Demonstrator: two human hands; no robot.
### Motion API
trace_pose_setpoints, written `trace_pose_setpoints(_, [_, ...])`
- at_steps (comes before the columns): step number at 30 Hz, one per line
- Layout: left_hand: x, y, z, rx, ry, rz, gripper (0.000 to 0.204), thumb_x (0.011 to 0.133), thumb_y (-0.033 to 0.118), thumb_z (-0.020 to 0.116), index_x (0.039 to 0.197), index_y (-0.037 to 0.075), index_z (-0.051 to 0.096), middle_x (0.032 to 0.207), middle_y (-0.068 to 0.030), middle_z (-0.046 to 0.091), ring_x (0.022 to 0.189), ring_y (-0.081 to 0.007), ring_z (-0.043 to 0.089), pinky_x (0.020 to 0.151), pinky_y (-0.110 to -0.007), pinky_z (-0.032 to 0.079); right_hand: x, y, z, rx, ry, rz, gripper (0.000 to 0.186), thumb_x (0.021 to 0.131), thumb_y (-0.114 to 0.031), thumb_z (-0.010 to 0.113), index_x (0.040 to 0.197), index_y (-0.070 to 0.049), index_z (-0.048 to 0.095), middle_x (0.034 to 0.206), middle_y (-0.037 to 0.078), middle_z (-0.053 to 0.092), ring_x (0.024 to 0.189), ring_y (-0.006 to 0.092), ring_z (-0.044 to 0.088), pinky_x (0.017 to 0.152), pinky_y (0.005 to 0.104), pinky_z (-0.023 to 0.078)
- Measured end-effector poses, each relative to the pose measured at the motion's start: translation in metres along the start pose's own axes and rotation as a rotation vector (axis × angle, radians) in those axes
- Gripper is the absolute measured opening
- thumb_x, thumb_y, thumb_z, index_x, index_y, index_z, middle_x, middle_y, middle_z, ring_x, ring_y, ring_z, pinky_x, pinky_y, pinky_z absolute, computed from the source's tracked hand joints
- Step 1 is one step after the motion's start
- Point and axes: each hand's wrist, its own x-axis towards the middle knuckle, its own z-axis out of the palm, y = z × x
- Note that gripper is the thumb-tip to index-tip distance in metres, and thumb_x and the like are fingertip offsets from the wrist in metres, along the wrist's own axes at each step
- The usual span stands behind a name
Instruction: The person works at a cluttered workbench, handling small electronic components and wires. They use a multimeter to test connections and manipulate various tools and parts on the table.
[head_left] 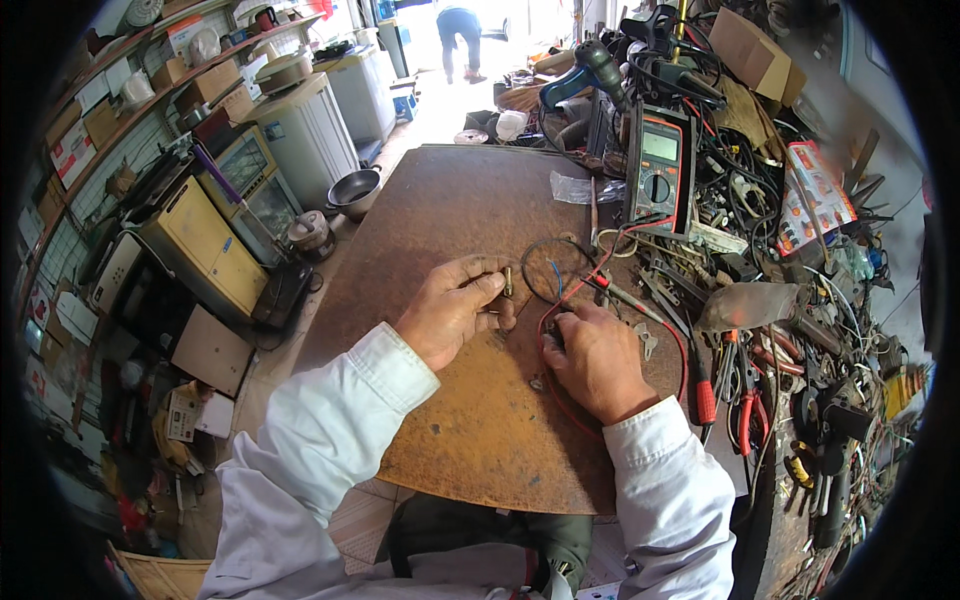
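Above the middle of the brown tabletop, my left hand pinches a small brass-coloured cylindrical piece upright between thumb and fingers. My right hand is curled low over the table to its right. Something dark shows at its fingertips, but the fingers hide what it is. Beside that hand a red test lead loops around, and a red probe lies just beyond the knuckles. A black cable curves between the hands. Farther back, a multimeter with a grey screen leans at the table's right side.
Tools crowd the right side, among them a red-handled screwdriver and red-handled pliers. A blue heat gun lies at the back. To the left stand a frying pan and loaded shelves. A person bends over far away.
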Motion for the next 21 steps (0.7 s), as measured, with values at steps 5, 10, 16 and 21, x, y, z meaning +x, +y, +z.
trace_pose_setpoints(5, [-0.001,0.0,0.0,0.041,-0.005,0.02,0.019,0.099,0.009,0.054,0.116,0.001,0.057,0.1,-0.0095,0.065,0.083,-0.02,0.065,0.075,-0.034,0.056,-0.001,-0.009,-0.002,-0.022,-0.026,0.016,0.023,0.075,-0.02,0.073,0.087,-0.002,0.066,0.099,0.018,0.062,0.094,0.0346,0.064,0.077,0.0452,0.054])
trace_pose_setpoints(10, [-0.001,-0.001,-0.001,0.056,-0.005,0.009,0.019,0.099,0.01,0.054,0.115,0.001,0.057,0.103,-0.0105,0.066,0.086,-0.021,0.066,0.076,-0.035,0.056,-0.001,-0.01,0.0,-0.063,-0.022,0.027,0.029,0.073,-0.019,0.074,0.092,-0.001,0.062,0.099,0.018,0.062,0.092,0.0345,0.065,0.076,0.0446,0.054])
trace_pose_setpoints(16, [-0.004,0.002,0.002,-0.004,-0.048,-0.019,0.021,0.099,0.011,0.053,0.119,0.001,0.054,0.106,-0.0118,0.066,0.093,-0.0233,0.067,0.081,-0.037,0.057,-0.001,-0.001,0.005,-0.043,-0.004,0.022,0.027,0.073,-0.014,0.071,0.092,0.0,0.058,0.096,0.019,0.061,0.088,0.0381,0.064,0.075,0.0463,0.053])
trace_pose_setpoints(21, [-0.005,0.003,0.003,-0.022,-0.074,-0.029,0.02,0.099,0.01,0.052,0.117,0.002,0.054,0.108,-0.0125,0.066,0.094,-0.0242,0.067,0.082,-0.037,0.056,-0.003,0.006,0.006,-0.043,0.014,-0.043,0.023,0.075,-0.012,0.069,0.09,0.0,0.057,0.093,0.019,0.06,0.087,0.0395,0.063,0.074,0.0475,0.052])
